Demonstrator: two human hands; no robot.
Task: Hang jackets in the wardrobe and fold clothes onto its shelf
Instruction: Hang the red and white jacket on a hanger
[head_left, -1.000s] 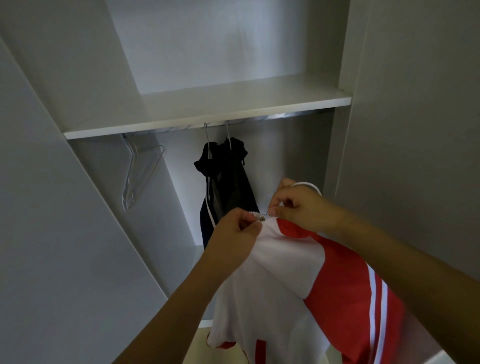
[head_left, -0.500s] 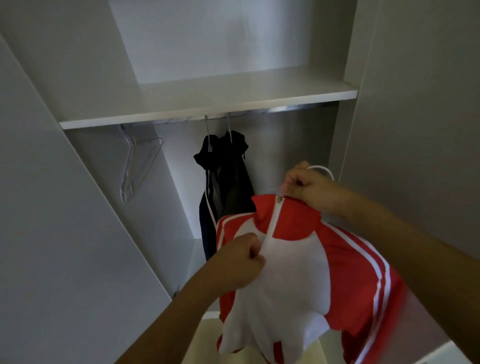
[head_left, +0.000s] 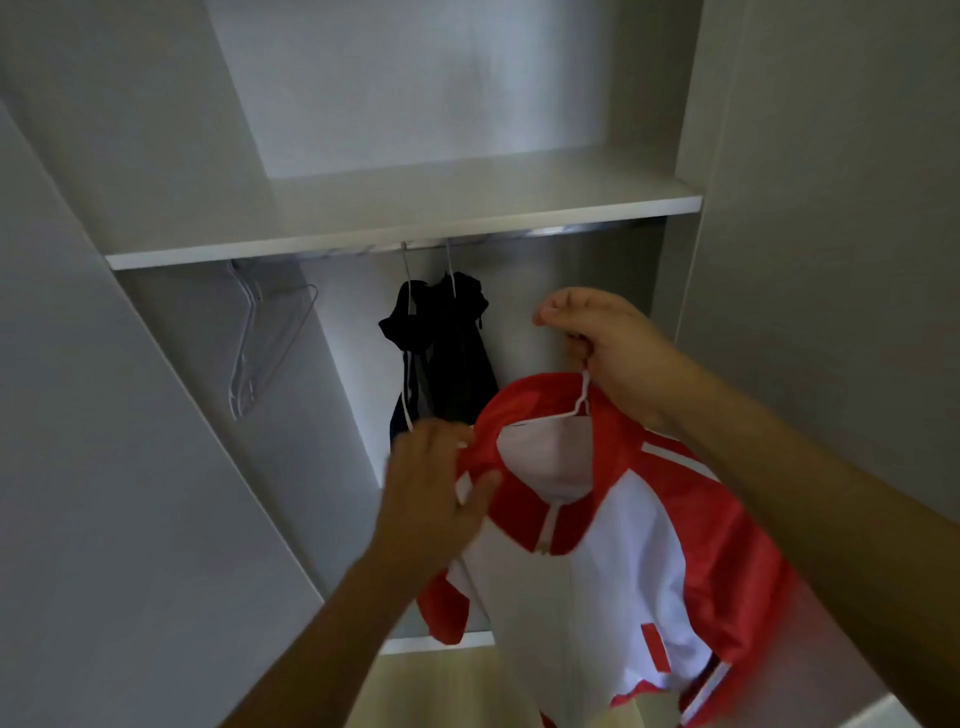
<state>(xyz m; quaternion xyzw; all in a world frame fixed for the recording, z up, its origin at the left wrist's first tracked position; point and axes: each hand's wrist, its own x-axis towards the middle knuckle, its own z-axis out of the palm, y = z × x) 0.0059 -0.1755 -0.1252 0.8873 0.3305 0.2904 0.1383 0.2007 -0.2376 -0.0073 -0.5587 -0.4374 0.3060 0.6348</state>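
The red-and-white zip-up track jacket (head_left: 613, 545) hangs on a thin white wire hanger (head_left: 581, 402), held up in front of the open wardrobe, below its white shelf (head_left: 415, 218) and right of centre. The right hand (head_left: 605, 343) grips the hanger's neck, fingers curled tight around it (the hook itself is hidden inside the fist). The left hand (head_left: 436, 488) rests against the jacket's left shoulder, fingers spread and fairly straight, slightly blurred. Farther in, a dark jacket (head_left: 447, 358) hangs from the metal rail (head_left: 571, 229). An empty wire hanger (head_left: 260, 348) hangs at the far left.
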